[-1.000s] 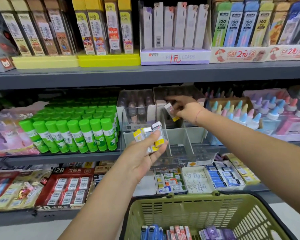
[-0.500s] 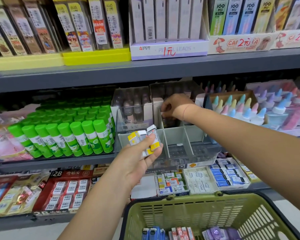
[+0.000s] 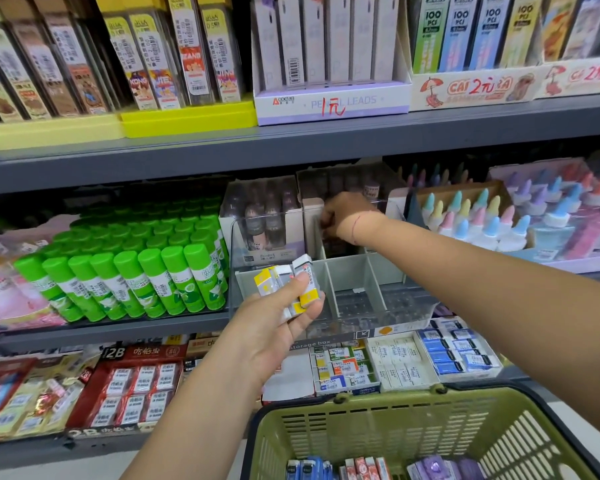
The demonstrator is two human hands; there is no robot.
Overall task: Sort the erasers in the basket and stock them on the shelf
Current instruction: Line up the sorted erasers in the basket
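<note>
Before the shelf (image 3: 118, 329): yellow-sleeved white erasers (image 3: 274, 277).

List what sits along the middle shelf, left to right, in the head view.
Pink packets → green glue sticks → clear divided box → carton of small pastel-capped bottles → larger pastel-capped bottles.

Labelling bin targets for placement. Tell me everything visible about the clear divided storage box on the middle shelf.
The storage box is clear plastic with grey dividers forming cells, and a front strip printed "storage box". It sits upright on the middle shelf, beside the green glue sticks. The front middle and right cells show only their floor. The right hand reaches into a rear cell, fingertips hidden. The left hand holds yellow-and-white erasers before the front-left cell; contact unclear.
</note>
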